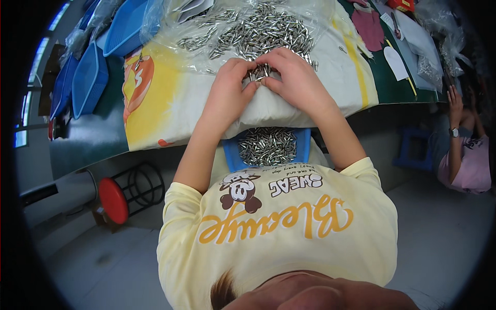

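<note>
A large heap of small shiny metal pins (271, 28) lies on clear plastic over the cloth-covered table. At its near edge, my left hand (231, 89) and my right hand (293, 77) curve toward each other, thumbs almost meeting. Between them a small cluster of these pins (260, 72) is held in by the curled fingers of both hands. Some fingertips are hidden behind the pins. Below the table edge, at my lap, a blue tray (231, 156) is filled with similar metal pins.
Pale printed cloth (181, 103) covers the table. Blue trays (90, 82) stand at the left, above a red-topped stool (113, 200). On the right are a yellow pencil-like stick (411, 85) and plastic bags (428, 70). Another person's hand (455, 106) is at the far right.
</note>
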